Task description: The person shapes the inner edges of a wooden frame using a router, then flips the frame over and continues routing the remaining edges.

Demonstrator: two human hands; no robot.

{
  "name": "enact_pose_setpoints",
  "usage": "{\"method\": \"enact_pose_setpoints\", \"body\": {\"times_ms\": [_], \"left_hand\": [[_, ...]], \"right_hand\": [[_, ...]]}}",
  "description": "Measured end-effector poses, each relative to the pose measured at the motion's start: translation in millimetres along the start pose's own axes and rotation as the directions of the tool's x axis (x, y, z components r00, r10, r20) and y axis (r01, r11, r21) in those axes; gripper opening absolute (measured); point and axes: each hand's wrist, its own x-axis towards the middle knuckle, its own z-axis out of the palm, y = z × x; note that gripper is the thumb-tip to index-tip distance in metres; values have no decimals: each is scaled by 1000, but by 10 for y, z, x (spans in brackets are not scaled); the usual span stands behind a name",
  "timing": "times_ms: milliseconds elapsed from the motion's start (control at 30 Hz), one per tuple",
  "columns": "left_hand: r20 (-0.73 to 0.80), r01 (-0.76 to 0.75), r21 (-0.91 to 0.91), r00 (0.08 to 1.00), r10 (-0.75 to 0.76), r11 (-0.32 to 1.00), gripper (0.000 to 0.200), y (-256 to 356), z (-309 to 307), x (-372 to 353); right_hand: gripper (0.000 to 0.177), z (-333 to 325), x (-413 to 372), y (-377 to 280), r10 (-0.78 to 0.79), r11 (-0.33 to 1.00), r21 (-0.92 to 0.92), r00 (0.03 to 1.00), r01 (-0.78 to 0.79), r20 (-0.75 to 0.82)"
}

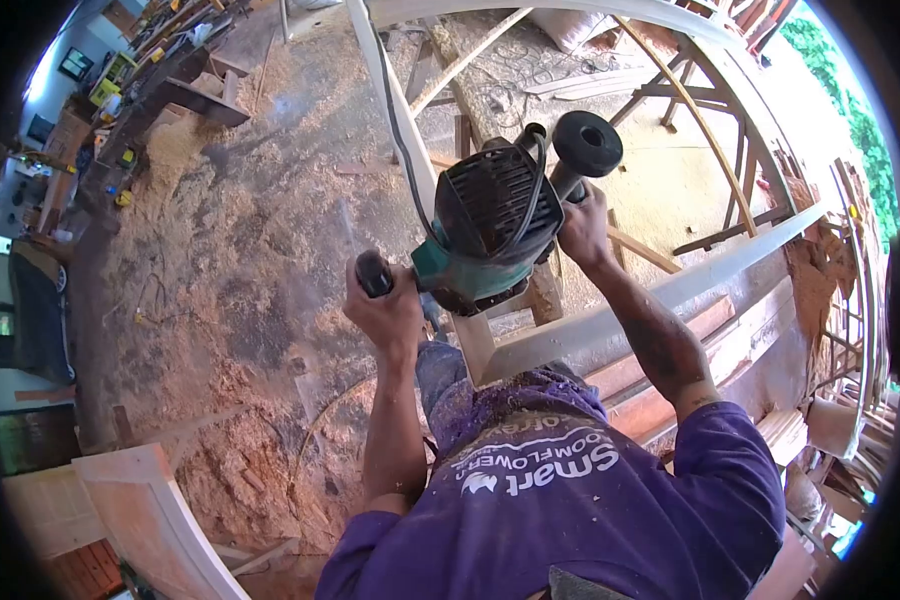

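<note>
A green and black plunge router [482, 225] sits over the corner area of a pale wooden frame [735, 262]. My left hand [390, 308] is closed around the router's left black handle [374, 273]. On the other side, my right hand [584, 232] grips the right side of the router, just below a round black knob [587, 143]. The motor housing hides the bit and most of the base, so I cannot see the cut. A black cord [397, 140] runs from the tool along the frame's left rail.
Sawdust and shavings cover the floor [240, 290]. Wooden trestle legs [740, 170] and thin slats stand under the frame. Stacked boards [715, 340] lie to the right. A curved wooden panel [135, 500] is at lower left, and a cluttered bench [80, 150] stands at far left.
</note>
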Motion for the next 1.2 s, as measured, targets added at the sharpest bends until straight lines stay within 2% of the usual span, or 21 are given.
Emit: {"method": "enact_pose_setpoints", "body": {"times_ms": [67,100,133,167,200,233,300,367,433,500,633,700,800,933,1000,1067,1100,1133,1200], "left_hand": [[63,75,29,995,-77,997,14,91,-106,-107],[53,62,-17,997,-61,998,14,114,-120,-188],[42,61,-17,997,-60,998,14,121,-156,-286],[47,61,-20,997,-60,998,15,111,-200,-403],[58,63,-24,996,-62,998,16,80,-223,-482],[57,61,-87,997,-56,994,18,19,-231,-511],[63,43,-90,997,-38,995,18,54,-249,-484],[69,21,-90,998,-14,996,19,16,-247,-421],[67,-44,5,997,44,999,18,-55,-249,-374],[78,-50,-32,996,52,998,18,-33,-228,-313],[94,-38,-112,994,49,993,20,-23,-234,-256],[100,-54,-111,993,66,992,19,-21,-219,-226],[111,-53,-108,992,65,993,18,4,-215,-174],[97,-46,-92,994,55,995,17,20,-166,-105],[94,-63,-106,993,73,992,18,-20,-154,-74],[95,-75,-120,992,87,990,18,-24,-129,-57],[89,-45,-134,994,57,990,18,12,-118,-44],[82,-17,-148,996,30,989,18,39,-108,-31],[67,18,-164,998,-7,986,17,57,-82,-11]], "right_hand": [[19,-200,-117,171,-126,914,-369,983,168,136],[24,-258,-225,45,-191,871,-425,967,247,170],[26,-369,-234,40,-690,334,-609,627,720,362],[26,-358,-366,138,-464,764,-432,873,479,147],[26,-329,-497,168,-100,985,-142,995,102,26],[26,-369,-565,147,-94,985,-146,995,97,26],[28,-346,-569,-92,69,985,-160,995,-58,68],[29,-318,-543,-31,83,987,-143,994,-72,74],[29,-322,-537,38,106,986,-135,991,-95,77],[32,-329,-532,141,41,985,-171,994,-25,96],[34,-349,-576,290,10,981,-193,995,9,101],[35,-366,-578,460,-116,927,-328,971,181,209],[35,-360,-538,516,-161,921,-329,973,209,166],[30,-290,-398,352,-95,924,-355,984,144,153],[29,-273,-336,361,-146,907,-374,978,194,152],[29,-267,-287,312,-89,931,-343,989,123,115],[29,-210,-255,326,-174,934,-308,984,180,49],[29,-197,-246,281,-168,935,-310,985,174,48],[28,-162,-170,42,-31,966,-253,996,53,89]]}}
